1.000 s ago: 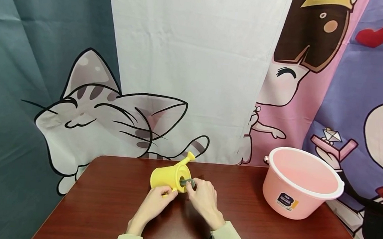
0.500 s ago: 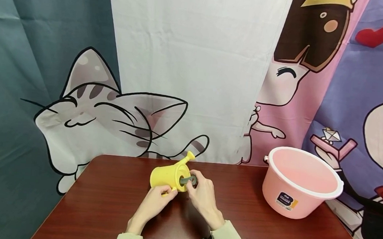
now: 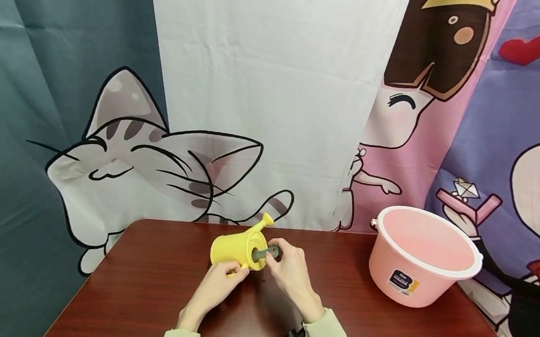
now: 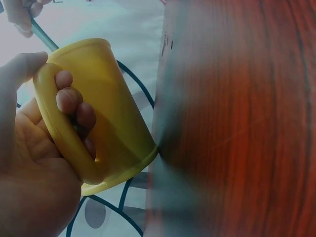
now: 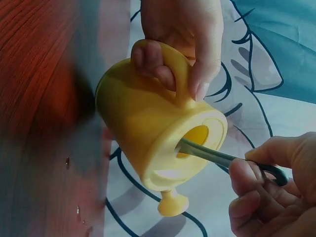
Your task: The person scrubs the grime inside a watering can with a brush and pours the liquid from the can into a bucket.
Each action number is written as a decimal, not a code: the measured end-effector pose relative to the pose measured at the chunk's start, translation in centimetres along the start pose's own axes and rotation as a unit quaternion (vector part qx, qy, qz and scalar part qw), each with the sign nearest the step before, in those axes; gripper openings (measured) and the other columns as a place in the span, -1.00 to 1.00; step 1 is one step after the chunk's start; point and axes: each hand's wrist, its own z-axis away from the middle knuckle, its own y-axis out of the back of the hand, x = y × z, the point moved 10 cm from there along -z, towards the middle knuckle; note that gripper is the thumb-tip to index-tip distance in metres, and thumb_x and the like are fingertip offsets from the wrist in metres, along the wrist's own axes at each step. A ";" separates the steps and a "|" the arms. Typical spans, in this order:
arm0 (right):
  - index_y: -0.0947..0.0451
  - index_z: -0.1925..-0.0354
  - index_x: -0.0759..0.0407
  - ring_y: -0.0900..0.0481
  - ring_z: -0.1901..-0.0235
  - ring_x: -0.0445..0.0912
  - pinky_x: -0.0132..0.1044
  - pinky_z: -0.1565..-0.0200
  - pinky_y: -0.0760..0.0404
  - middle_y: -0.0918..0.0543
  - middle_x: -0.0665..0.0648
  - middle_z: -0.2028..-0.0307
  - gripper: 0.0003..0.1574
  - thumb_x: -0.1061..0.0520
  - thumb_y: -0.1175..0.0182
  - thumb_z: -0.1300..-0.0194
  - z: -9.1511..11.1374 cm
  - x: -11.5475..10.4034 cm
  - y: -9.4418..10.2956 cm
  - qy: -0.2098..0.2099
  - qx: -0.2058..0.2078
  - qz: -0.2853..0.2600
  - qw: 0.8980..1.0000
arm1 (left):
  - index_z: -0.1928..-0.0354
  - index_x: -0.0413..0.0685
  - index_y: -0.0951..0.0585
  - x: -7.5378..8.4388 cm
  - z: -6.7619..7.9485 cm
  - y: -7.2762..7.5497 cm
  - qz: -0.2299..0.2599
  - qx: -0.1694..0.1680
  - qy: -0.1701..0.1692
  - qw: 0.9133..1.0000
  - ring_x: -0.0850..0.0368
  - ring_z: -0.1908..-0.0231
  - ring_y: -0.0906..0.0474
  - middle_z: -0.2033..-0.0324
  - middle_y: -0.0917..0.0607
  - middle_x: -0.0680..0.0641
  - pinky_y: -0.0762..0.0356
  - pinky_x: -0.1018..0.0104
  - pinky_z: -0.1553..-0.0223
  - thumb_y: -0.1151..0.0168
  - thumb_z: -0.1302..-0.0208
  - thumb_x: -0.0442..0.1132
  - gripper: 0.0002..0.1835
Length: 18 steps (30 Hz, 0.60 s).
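A yellow toy watering can (image 3: 232, 247) lies tipped on its side over the table, its top opening (image 5: 199, 134) facing right. My left hand (image 3: 215, 286) grips its loop handle (image 4: 58, 126), with fingers passing through the loop and the thumb on top. With thumb and fingers, my right hand (image 3: 293, 277) pinches the outer end of a slim grey-green tool (image 5: 212, 155). Its shaft runs into the can's opening, so the inner end is hidden. The outer end is rounded and looks ring-like in the head view. The can's spout (image 5: 173, 203) points away from me.
A pink bucket (image 3: 406, 274) with a white rim stands at the right of the brown table (image 3: 146, 286). Small shiny drops (image 5: 78, 212) dot the tabletop. A printed cartoon curtain (image 3: 276, 95) hangs behind the far edge.
My right hand has shifted slightly right and drawn the grey-green tool a little farther out of the can, so more shaft shows. The left hand and watering can have stayed nearly still.
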 end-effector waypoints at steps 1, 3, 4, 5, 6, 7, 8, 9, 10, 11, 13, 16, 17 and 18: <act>-0.63 0.26 0.18 -0.34 0.66 -0.28 -0.41 0.59 -0.39 -0.50 -0.12 0.59 -0.82 0.29 -0.34 -0.09 0.0 0.1 -0.1 -0.001 -0.004 -0.001 1.000 | 0.60 0.06 -0.46 -0.1 0.0 0.0 0.000 -0.001 0.003 1.000 0.30 0.66 -0.21 0.71 -0.29 0.16 -0.23 0.43 0.55 -0.22 -0.34 0.06 -0.60; -0.64 0.25 0.21 -0.35 0.66 -0.27 -0.41 0.59 -0.38 -0.50 -0.11 0.59 -0.82 0.29 -0.34 -0.10 0.1 0.5 -0.6 -0.006 -0.014 -0.006 1.000 | 0.59 0.07 -0.46 -0.1 0.0 0.0 -0.003 -0.002 0.003 1.000 0.30 0.66 -0.21 0.71 -0.29 0.16 -0.23 0.43 0.55 -0.21 -0.35 0.07 -0.60; -0.64 0.25 0.23 -0.35 0.65 -0.28 -0.41 0.59 -0.39 -0.50 -0.10 0.59 -0.82 0.29 -0.35 -0.11 0.1 0.7 -0.8 -0.010 -0.018 -0.008 1.000 | 0.59 0.07 -0.46 -0.1 0.0 0.0 -0.004 -0.002 0.002 1.000 0.30 0.66 -0.21 0.71 -0.29 0.16 -0.24 0.42 0.55 -0.21 -0.35 0.07 -0.60; -0.64 0.23 0.25 -0.35 0.65 -0.28 -0.41 0.59 -0.39 -0.49 -0.10 0.59 -0.81 0.29 -0.35 -0.11 0.2 1.0 -1.1 -0.014 -0.023 -0.011 1.000 | 0.59 0.07 -0.46 -0.2 0.0 -0.1 -0.005 -0.002 0.002 1.000 0.30 0.66 -0.21 0.71 -0.29 0.15 -0.24 0.42 0.55 -0.21 -0.35 0.08 -0.60; -0.64 0.22 0.26 -0.36 0.66 -0.28 -0.42 0.59 -0.39 -0.49 -0.11 0.60 -0.80 0.28 -0.35 -0.11 0.2 1.4 -1.4 -0.020 -0.028 -0.013 0.999 | 0.59 0.07 -0.46 -0.2 0.0 -0.1 -0.005 -0.003 0.001 1.000 0.29 0.66 -0.21 0.71 -0.29 0.15 -0.24 0.42 0.55 -0.20 -0.35 0.09 -0.60; -0.64 0.20 0.29 -0.36 0.65 -0.29 -0.42 0.58 -0.39 -0.49 -0.11 0.60 -0.78 0.29 -0.35 -0.12 0.3 1.6 -1.7 -0.022 -0.032 -0.014 0.999 | 0.59 0.08 -0.46 -0.2 0.0 -0.1 -0.007 -0.002 0.002 1.000 0.30 0.66 -0.21 0.71 -0.29 0.16 -0.23 0.42 0.55 -0.21 -0.34 0.09 -0.60; -0.64 0.19 0.30 -0.36 0.65 -0.29 -0.42 0.57 -0.40 -0.50 -0.11 0.60 -0.76 0.28 -0.36 -0.12 0.3 1.8 -2.0 -0.024 -0.035 -0.015 0.999 | 0.59 0.08 -0.46 -0.2 0.0 -0.1 -0.008 -0.001 0.002 1.000 0.30 0.66 -0.21 0.71 -0.29 0.16 -0.23 0.42 0.55 -0.21 -0.34 0.09 -0.60; -0.64 0.17 0.31 -0.36 0.65 -0.29 -0.41 0.57 -0.41 -0.50 -0.11 0.60 -0.74 0.28 -0.36 -0.12 0.4 2.0 -2.2 -0.024 -0.038 -0.014 0.999 | 0.59 0.09 -0.47 -0.2 -0.1 0.0 -0.009 0.000 0.000 1.000 0.31 0.66 -0.21 0.71 -0.29 0.16 -0.23 0.43 0.54 -0.21 -0.34 0.08 -0.61; -0.64 0.16 0.32 -0.37 0.66 -0.30 -0.42 0.57 -0.41 -0.51 -0.10 0.61 -0.73 0.28 -0.36 -0.12 0.4 2.2 -2.5 -0.024 -0.042 -0.016 0.999 | 0.59 0.09 -0.47 -0.2 -0.1 -0.1 -0.010 0.000 -0.001 1.000 0.31 0.66 -0.21 0.71 -0.29 0.17 -0.23 0.43 0.54 -0.21 -0.34 0.08 -0.61; -0.64 0.14 0.32 -0.37 0.66 -0.30 -0.41 0.57 -0.42 -0.52 -0.10 0.60 -0.72 0.27 -0.36 -0.13 0.5 2.2 -2.6 -0.022 -0.047 -0.017 0.999 | 0.59 0.09 -0.47 -0.1 -0.1 -0.1 -0.011 0.001 -0.002 1.000 0.31 0.66 -0.21 0.71 -0.29 0.17 -0.23 0.43 0.55 -0.21 -0.35 0.07 -0.61; -0.63 0.12 0.31 -0.40 0.65 -0.30 -0.41 0.56 -0.44 -0.56 -0.07 0.55 -0.70 0.26 -0.36 -0.13 0.6 2.2 -3.0 -0.017 -0.060 -0.019 0.998 | 0.60 0.10 -0.47 -0.1 -0.1 0.0 -0.014 0.003 -0.003 1.000 0.32 0.66 -0.21 0.71 -0.28 0.18 -0.22 0.43 0.55 -0.22 -0.35 0.06 -0.62; -0.63 0.10 0.28 -0.46 0.61 -0.28 -0.40 0.53 -0.48 -0.62 0.00 0.45 -0.68 0.24 -0.36 -0.13 0.7 2.1 -3.4 -0.010 -0.083 -0.021 0.996 | 0.59 0.11 -0.46 -0.1 -0.1 0.0 -0.015 0.002 -0.006 1.000 0.32 0.66 -0.20 0.72 -0.28 0.18 -0.22 0.43 0.55 -0.21 -0.35 0.07 -0.62; -0.63 0.10 0.28 -0.49 0.56 -0.26 -0.39 0.48 -0.50 -0.64 0.02 0.39 -0.67 0.24 -0.36 -0.12 0.7 2.1 -3.5 -0.006 -0.090 -0.015 0.996 | 0.59 0.10 -0.46 -0.1 -0.1 0.0 -0.015 0.001 -0.007 1.000 0.32 0.67 -0.20 0.72 -0.28 0.17 -0.23 0.43 0.55 -0.20 -0.35 0.08 -0.61; -0.63 0.10 0.27 -0.52 0.52 -0.24 -0.38 0.44 -0.52 -0.65 0.04 0.36 -0.67 0.24 -0.37 -0.11 0.8 2.1 -3.6 -0.002 -0.098 -0.010 0.995 | 0.59 0.10 -0.46 -0.1 -0.1 -0.1 -0.014 0.000 -0.007 1.000 0.32 0.67 -0.20 0.72 -0.28 0.18 -0.23 0.43 0.55 -0.20 -0.35 0.09 -0.61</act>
